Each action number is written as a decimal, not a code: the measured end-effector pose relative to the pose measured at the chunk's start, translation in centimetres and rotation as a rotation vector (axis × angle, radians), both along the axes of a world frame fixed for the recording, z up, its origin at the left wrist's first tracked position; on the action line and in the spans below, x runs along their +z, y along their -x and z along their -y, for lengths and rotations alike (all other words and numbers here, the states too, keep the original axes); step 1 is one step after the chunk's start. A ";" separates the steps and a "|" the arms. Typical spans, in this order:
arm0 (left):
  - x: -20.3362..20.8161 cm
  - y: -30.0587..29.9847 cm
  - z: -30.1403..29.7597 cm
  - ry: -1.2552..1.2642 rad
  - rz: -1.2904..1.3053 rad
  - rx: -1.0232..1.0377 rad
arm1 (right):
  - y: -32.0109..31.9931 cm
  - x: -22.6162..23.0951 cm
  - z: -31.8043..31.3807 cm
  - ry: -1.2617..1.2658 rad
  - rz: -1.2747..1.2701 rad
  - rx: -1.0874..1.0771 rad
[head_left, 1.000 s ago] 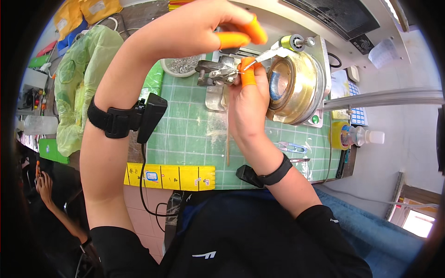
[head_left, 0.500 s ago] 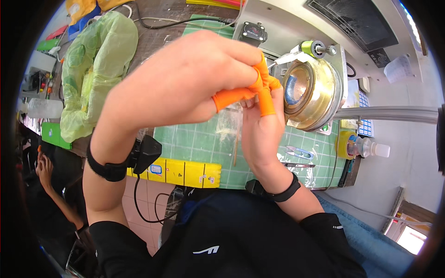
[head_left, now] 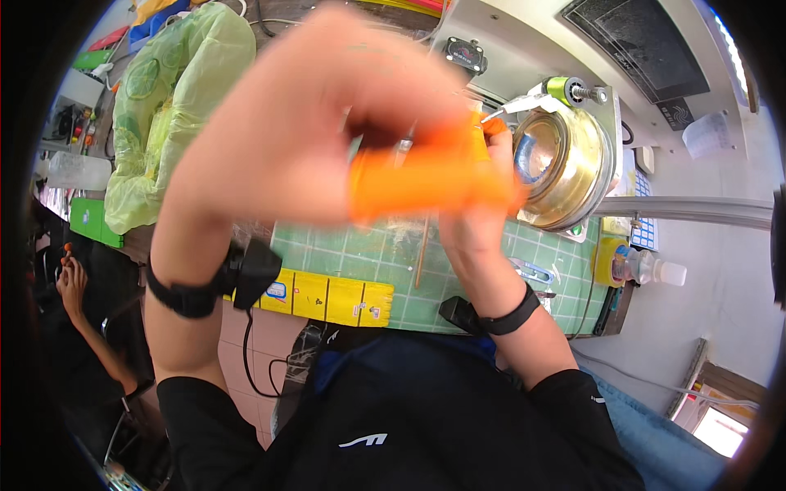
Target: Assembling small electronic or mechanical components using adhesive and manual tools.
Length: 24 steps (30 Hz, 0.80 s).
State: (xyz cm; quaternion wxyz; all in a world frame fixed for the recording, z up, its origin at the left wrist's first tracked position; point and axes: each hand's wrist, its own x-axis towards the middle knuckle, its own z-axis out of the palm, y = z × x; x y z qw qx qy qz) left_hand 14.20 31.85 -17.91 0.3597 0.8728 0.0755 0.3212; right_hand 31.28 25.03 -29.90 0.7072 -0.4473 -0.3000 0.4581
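My left hand (head_left: pixel 303 139) fills the middle of the view, raised above the green mat and smeared by motion. Orange finger cots cover its thumb and fingertips, which curl together in a pinch; what lies between them I cannot make out. A thin metallic piece (head_left: pixel 405 146) shows through the gap in its curled fingers. Behind it my right hand (head_left: pixel 475 233) is mostly hidden, with a bent orange-capped finger near the brass wheel. Its fingers look closed, their contents hidden. Just to the right stands the brass-coloured wheel (head_left: pixel 585 168) of a bench machine, a blue patch inside its cup.
On the green cutting mat (head_left: pixel 327 250) lie a yellow ruler-like strip (head_left: pixel 336 301), a thin stick (head_left: pixel 422 254) and blue-handled snips (head_left: pixel 534 270). A yellow-green bag-lined container (head_left: pixel 139 155) is at left. A bottle (head_left: pixel 647 266) stands right. Another person's hand (head_left: pixel 74 278) is far left.
My left hand has lifted closer to the view and blurs, its orange fingertips shifting right across my right hand. My right hand has shifted slightly right and is more hidden.
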 end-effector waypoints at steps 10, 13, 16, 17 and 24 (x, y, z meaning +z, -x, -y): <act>-3.6 -6.5 -7.5 0.025 -0.309 -0.142 | 0.0 -0.2 -2.3 0.065 -0.132 -0.041; -2.1 -5.2 -7.3 -0.048 -0.421 -0.086 | 0.4 0.3 -1.5 0.095 -0.149 -0.020; -1.9 -2.7 -2.4 -0.276 -0.170 0.157 | 0.9 1.9 2.8 0.157 -0.241 0.061; -2.5 -2.1 -0.4 -0.279 -0.177 0.184 | 0.5 1.9 5.0 0.172 -0.221 0.130; -5.5 -1.0 12.1 0.314 -0.431 0.378 | -2.8 2.1 12.1 0.335 0.158 0.476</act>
